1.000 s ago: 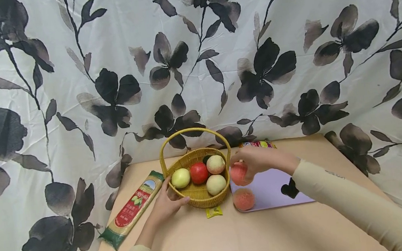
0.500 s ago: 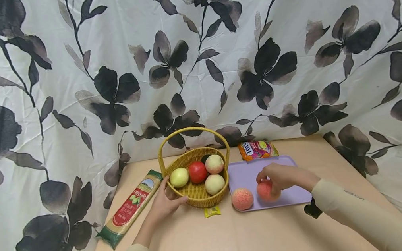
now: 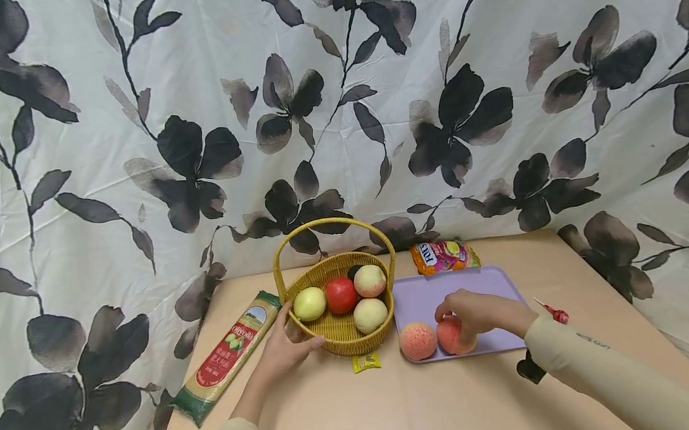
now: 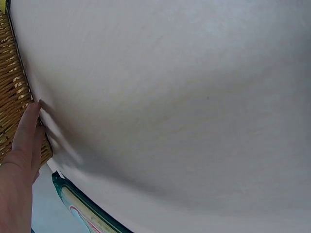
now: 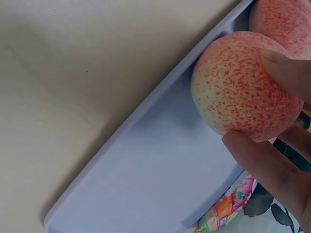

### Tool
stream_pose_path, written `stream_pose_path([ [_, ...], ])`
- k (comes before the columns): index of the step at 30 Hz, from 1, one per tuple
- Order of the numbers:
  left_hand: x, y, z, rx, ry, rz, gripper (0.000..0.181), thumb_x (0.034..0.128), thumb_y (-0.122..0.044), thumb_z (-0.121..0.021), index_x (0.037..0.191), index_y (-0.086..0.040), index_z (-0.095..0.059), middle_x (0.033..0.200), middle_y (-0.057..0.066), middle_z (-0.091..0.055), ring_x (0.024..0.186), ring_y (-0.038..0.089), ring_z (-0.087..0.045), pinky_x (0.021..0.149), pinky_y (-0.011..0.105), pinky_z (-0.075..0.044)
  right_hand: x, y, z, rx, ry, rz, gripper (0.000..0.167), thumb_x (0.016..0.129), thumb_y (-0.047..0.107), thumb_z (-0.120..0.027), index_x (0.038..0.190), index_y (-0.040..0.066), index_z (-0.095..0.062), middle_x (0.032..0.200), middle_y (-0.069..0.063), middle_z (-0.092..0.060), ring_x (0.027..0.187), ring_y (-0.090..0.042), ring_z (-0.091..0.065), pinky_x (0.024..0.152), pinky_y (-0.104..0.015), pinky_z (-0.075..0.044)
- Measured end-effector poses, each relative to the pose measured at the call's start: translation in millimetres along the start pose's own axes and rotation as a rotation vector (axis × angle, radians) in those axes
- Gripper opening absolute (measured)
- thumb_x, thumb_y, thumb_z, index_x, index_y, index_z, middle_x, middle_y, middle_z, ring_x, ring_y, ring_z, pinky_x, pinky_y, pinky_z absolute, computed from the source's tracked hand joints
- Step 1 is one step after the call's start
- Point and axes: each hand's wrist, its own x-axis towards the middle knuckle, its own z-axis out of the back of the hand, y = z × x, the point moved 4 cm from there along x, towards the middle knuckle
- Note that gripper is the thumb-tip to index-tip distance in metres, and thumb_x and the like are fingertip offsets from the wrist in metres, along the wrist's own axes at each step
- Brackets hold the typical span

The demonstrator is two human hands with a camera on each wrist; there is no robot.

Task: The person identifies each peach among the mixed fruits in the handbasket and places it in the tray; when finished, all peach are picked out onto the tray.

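Observation:
My right hand point(image 3: 482, 313) grips a pink peach point(image 3: 453, 336) at the front of the purple tray point(image 3: 437, 287); in the right wrist view thumb and fingers hold the speckled peach point(image 5: 238, 87). A second peach point(image 3: 418, 341) lies beside it on the left, in the tray's front left corner. My left hand point(image 3: 284, 350) rests against the front left side of the yellow wicker basket point(image 3: 336, 332), fingers along its wall point(image 4: 10, 87). Inside the basket lie a yellow-green fruit point(image 3: 310, 305), a red one point(image 3: 341, 295), two pale peaches point(image 3: 369, 298) and something dark behind them.
A green-ended pasta packet point(image 3: 228, 358) lies left of the basket. In front of the basket is a small yellow sachet point(image 3: 366, 362). A colourful candy bag point(image 3: 444, 257) lies behind the tray, and a red-wrapped lollipop point(image 3: 556, 314) to its right. A floral curtain point(image 3: 335, 106) stands behind.
My right hand has carried the peach from beside the basket rightwards and down onto the tray, then slightly left against the other peach. My left hand stays at the basket. The lollipop has come into view.

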Motion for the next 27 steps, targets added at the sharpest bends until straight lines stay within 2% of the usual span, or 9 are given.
stream_pose_path([
  [4, -0.4, -0.7, -0.4, 0.019, -0.005, -0.009, 0.121, 0.0836, -0.036, -0.089, 0.168, -0.017, -0.005, 0.175, 0.018, -0.005, 0.157, 0.044, -0.024, 0.111, 0.049, -0.048, 2.2, -2.2, -3.0, -0.003, -0.001, -0.025, 0.046, 0.065, 0.001, -0.093, 0.107, 0.012, -0.076, 0.093, 0.007, -0.069, 0.086, -0.013, -0.055, 0.079, -0.035, -0.053],
  [8, -0.1, 0.2, -1.2, 0.013, -0.003, -0.008, 0.123, 0.082, -0.039, -0.09, 0.168, -0.017, -0.005, 0.175, 0.017, -0.005, 0.157, 0.044, -0.025, 0.106, 0.043, -0.051, 2.2, -2.6, -4.2, -0.002, -0.003, -0.031, 0.046, 0.065, -0.001, -0.092, 0.106, 0.012, -0.076, 0.091, 0.006, -0.066, 0.085, -0.015, -0.054, 0.077, -0.035, -0.052],
  [11, -0.1, 0.6, -1.8, 0.001, -0.001, -0.008, 0.123, 0.082, -0.038, -0.09, 0.168, -0.017, -0.005, 0.175, 0.018, -0.005, 0.155, 0.044, -0.028, 0.1, 0.038, -0.053, 0.9, -1.3, -4.8, -0.004, -0.003, -0.034, 0.047, 0.066, 0.0, -0.093, 0.108, 0.012, -0.075, 0.094, 0.003, -0.066, 0.086, -0.016, -0.055, 0.08, -0.039, -0.055],
  [15, -0.4, 1.4, -2.3, 0.002, -0.003, -0.006, 0.122, 0.0827, -0.038, -0.09, 0.168, -0.017, -0.004, 0.175, 0.018, -0.005, 0.156, 0.045, -0.028, 0.102, 0.039, -0.053, -0.8, 0.1, -6.0, -0.028, -0.007, -0.04, 0.049, 0.067, 0.004, -0.094, 0.111, 0.012, -0.074, 0.097, 0.001, -0.065, 0.088, -0.016, -0.056, 0.084, -0.041, -0.056],
  [18, -0.8, 2.3, -2.7, 0.007, -0.005, -0.003, 0.122, 0.0826, -0.039, -0.09, 0.168, -0.017, -0.004, 0.175, 0.018, -0.006, 0.156, 0.045, -0.027, 0.102, 0.039, -0.053, -1.5, 0.2, -6.8, -0.039, -0.007, -0.036, 0.05, 0.068, 0.006, -0.094, 0.113, 0.012, -0.073, 0.097, -0.001, -0.063, 0.088, -0.017, -0.055, 0.083, -0.041, -0.055],
  [27, -1.9, 5.0, -4.6, -0.052, 0.005, 0.003, 0.123, 0.0823, -0.035, -0.09, 0.168, -0.018, -0.003, 0.175, 0.021, -0.005, 0.153, 0.049, -0.031, 0.08, 0.03, -0.055, -4.5, 0.9, -9.1, -0.031, -0.014, -0.067, 0.057, 0.068, 0.009, -0.096, 0.119, 0.01, -0.072, 0.103, -0.004, -0.064, 0.093, -0.02, -0.056, 0.088, -0.047, -0.056],
])
